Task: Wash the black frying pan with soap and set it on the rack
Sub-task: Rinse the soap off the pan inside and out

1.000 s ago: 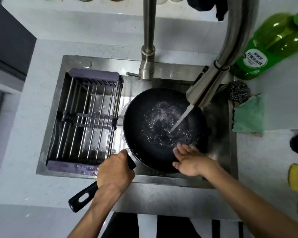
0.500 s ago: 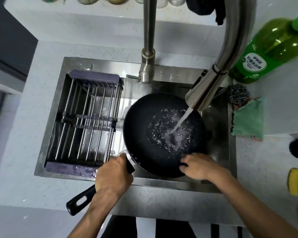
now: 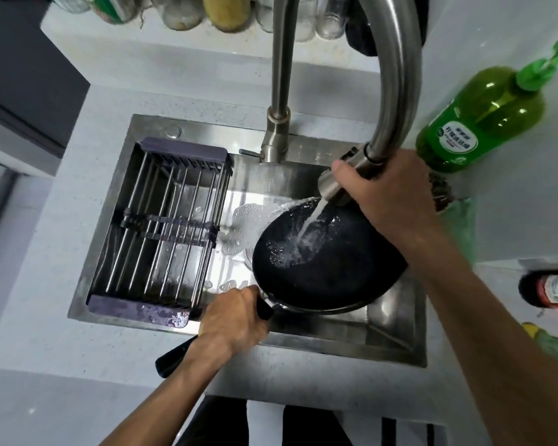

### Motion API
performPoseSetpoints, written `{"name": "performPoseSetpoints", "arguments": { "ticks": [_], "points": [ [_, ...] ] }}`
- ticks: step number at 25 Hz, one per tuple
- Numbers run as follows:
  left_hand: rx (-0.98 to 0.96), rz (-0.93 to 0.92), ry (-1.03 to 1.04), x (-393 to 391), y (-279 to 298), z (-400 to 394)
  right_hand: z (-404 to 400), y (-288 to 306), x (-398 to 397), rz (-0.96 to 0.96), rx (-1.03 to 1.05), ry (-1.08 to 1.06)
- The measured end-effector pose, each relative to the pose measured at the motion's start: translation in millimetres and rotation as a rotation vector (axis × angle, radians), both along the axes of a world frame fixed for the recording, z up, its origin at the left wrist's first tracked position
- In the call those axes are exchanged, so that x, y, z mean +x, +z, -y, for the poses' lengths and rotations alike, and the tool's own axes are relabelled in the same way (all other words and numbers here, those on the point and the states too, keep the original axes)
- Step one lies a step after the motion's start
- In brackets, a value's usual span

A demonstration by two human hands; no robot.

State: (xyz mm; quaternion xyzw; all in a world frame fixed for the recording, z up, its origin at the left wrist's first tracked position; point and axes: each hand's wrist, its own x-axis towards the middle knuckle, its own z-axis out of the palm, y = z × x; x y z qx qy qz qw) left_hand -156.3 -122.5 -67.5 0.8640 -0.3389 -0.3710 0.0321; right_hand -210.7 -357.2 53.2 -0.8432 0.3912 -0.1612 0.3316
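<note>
The left hand [image 3: 236, 317] grips the tilted frying pan [image 3: 329, 262] by its handle, draining suds; the right hand [image 3: 387, 194] clasps the faucet head [image 3: 342, 181], aiming water.

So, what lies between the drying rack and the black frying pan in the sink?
In the head view, only wet sink floor with soap foam lies between the drying rack and the black frying pan.
</note>
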Motion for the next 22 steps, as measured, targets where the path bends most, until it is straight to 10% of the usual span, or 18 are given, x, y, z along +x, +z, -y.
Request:
{"name": "performPoseSetpoints", "arguments": {
  "ticks": [6, 12, 22],
  "points": [
    [-0.003, 0.123, 0.073, -1.9, 2.9, -2.5, 34.4, 19.2, -16.7, -0.413, -0.249, 0.009],
    [-0.001, 0.243, 0.038, -3.3, 2.8, 3.8, 7.8, 15.3, -9.7, -0.187, 0.196, 0.154],
    [-0.101, 0.045, 0.0, 5.2, 8.5, -19.5, 22.2, 9.1, -14.3, -0.214, 0.076, 0.132]
  ]
}}
